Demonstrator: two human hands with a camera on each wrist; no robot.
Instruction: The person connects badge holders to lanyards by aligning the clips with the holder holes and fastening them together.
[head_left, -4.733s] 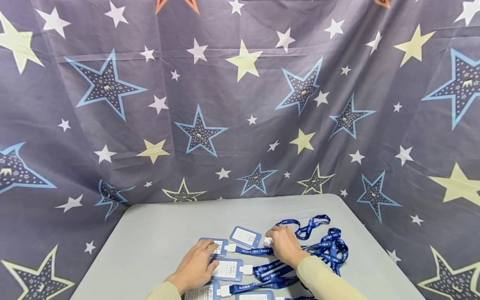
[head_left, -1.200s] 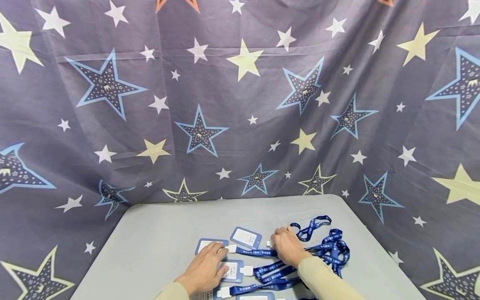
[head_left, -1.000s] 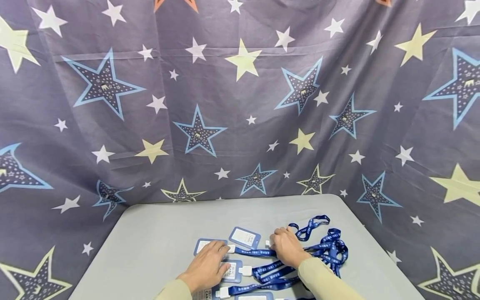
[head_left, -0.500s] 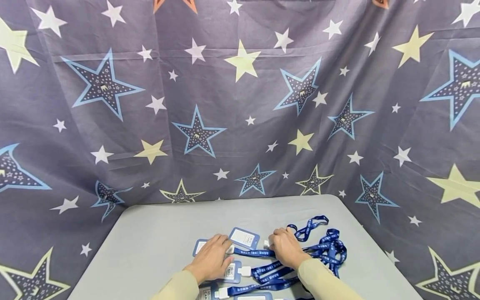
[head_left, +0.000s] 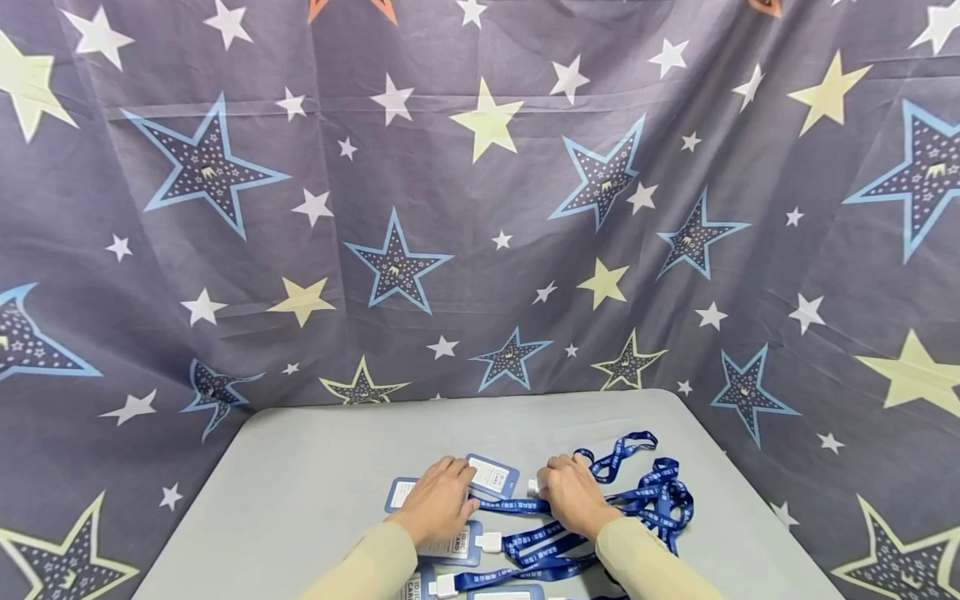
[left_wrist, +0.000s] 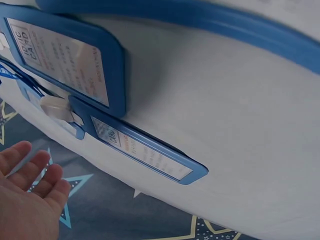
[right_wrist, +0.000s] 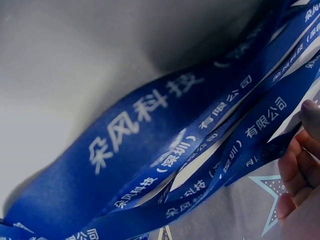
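Note:
My left hand (head_left: 438, 500) lies across the clip end of the farthest clipped badge holder (head_left: 399, 493), hiding that clip. Its fingertips reach the left edge of a loose blue ID badge holder (head_left: 497, 478). In the left wrist view the fingers of this hand (left_wrist: 32, 197) are loosely bent, apart from the holders. To the right, my right hand (head_left: 573, 498) pinches a blue lanyard, whose white clip (head_left: 533, 487) pokes out left of the fingertips toward the loose holder. Thumb and bent fingers of that hand (right_wrist: 302, 170) meet at the strap (right_wrist: 250, 160) in the right wrist view.
Nearer me lie more clipped badge holders (head_left: 472, 546), their white clips (head_left: 490, 542) pointing right. Their blue straps run to a tangled heap (head_left: 667, 492) at the right. A looped strap (head_left: 622, 454) lies behind it. The grey table (head_left: 315, 467) ends at a star-patterned curtain (head_left: 450, 208).
My left hand has moved away from me and to the right, from over the clipped holders to the loose holder's edge. The right hand has stayed nearly in place with its lanyard.

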